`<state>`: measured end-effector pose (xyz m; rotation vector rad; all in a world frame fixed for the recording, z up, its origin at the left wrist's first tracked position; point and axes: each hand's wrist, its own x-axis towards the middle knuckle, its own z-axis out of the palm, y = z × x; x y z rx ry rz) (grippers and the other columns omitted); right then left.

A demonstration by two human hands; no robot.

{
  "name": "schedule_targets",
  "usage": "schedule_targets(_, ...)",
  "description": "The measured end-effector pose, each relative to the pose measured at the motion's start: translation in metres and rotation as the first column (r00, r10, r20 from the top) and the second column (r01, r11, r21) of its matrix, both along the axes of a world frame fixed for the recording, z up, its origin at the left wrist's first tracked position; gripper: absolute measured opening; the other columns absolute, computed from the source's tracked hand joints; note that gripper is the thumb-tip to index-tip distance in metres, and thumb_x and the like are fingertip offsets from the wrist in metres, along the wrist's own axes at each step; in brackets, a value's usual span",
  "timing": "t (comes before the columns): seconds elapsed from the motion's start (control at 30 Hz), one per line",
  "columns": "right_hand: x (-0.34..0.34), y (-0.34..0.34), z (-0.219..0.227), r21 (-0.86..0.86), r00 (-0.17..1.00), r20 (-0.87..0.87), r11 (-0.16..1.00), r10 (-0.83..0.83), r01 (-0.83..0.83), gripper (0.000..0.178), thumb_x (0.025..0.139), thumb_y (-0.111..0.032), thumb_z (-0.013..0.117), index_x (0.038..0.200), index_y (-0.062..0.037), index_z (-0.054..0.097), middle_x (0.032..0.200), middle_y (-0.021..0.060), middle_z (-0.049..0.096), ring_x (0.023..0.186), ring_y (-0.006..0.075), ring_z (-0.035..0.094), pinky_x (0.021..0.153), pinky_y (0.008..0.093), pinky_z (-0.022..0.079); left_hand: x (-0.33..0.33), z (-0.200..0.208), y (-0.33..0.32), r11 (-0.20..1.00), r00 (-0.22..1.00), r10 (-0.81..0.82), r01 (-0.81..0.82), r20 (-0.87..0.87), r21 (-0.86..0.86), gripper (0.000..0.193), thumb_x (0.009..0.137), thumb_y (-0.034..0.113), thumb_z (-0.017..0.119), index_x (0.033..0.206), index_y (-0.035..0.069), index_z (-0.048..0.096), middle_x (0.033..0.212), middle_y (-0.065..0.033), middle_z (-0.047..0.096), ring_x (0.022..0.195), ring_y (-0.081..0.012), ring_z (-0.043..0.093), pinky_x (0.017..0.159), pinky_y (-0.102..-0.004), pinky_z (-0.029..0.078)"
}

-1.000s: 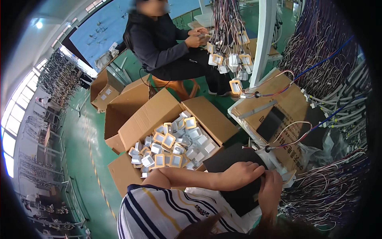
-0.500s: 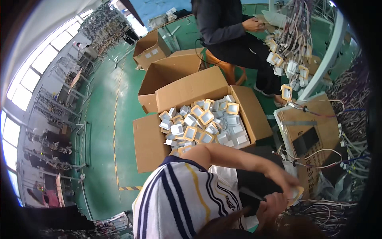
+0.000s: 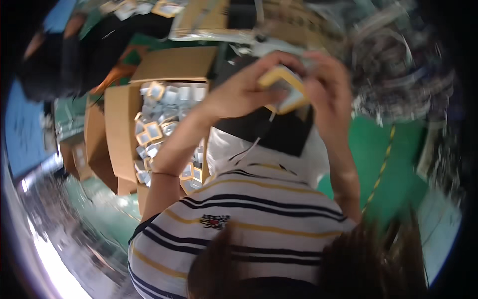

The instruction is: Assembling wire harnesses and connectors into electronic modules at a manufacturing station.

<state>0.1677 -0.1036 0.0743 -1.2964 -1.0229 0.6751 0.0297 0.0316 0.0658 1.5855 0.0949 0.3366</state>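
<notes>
A small grey-white housing with a yellow rim [image 3: 298,93] is held up in front of me over my lap. My left hand [image 3: 244,92] grips it from the left, with the thumb reaching into its open side. On the other side, my right hand [image 3: 331,92] curls its fingers around the housing's right edge. Motion blur hides the finer finger positions. A thin pale cord [image 3: 254,144] runs from beneath the housing toward my shirt; whether it is attached cannot be made out.
To my left stands an open cardboard box [image 3: 122,134] with many similar housings [image 3: 154,130]. Another person's dark-clothed legs [image 3: 117,42] are at the upper left. Bundled cables [image 3: 403,70] blur at the upper right. A yellow-marked green floor [image 3: 368,159] lies right.
My view has turned to the right, so the box of housings now appears at left. Both hands and the yellow-rimmed housing now show at the upper middle, less hidden.
</notes>
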Motion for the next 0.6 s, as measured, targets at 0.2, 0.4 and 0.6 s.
schedule_targets(0.2,0.023,0.015,0.011,0.338,0.952,0.041,0.901,-0.302,0.271,0.016,0.095,-0.011,0.051,0.087,-0.0012,0.061,0.080,0.0024,0.059,0.058,0.0021,0.042,0.051,0.0156,0.033,0.001,0.019,-0.009,0.917,0.915,-0.236,0.098,-0.328,-0.388,0.044,0.082,0.021,0.073,0.118,0.006,0.050,0.102,-0.0011,0.057,0.094,-0.0092,0.054,0.078,-0.0225,0.045)
schedule_targets(0.4,0.030,0.036,-0.003,0.750,0.908,-0.327,0.657,0.263,0.080,0.025,0.101,-0.019,0.043,0.088,0.0001,0.053,0.057,-0.0018,0.044,0.044,0.0036,0.036,0.040,0.0187,0.028,-0.010,0.016,-0.039,0.947,0.951,-0.199,0.124,-0.238,-0.296,0.042,0.079,0.014,0.073,0.114,0.003,0.054,0.100,-0.0048,0.060,0.092,-0.0125,0.057,0.080,-0.0232,0.046)
schedule_targets(0.6,0.016,0.009,0.025,0.062,0.927,-0.352,0.985,-0.128,0.159,0.024,0.100,-0.018,0.046,0.087,0.0010,0.053,0.059,-0.0005,0.046,0.045,0.0052,0.039,0.043,0.0190,0.031,-0.017,0.028,-0.046,0.845,0.891,-0.331,0.132,-0.311,-0.519,0.029,0.083,0.007,0.067,0.110,0.002,0.057,0.098,-0.0027,0.058,0.091,-0.0095,0.053,0.078,-0.0225,0.043)
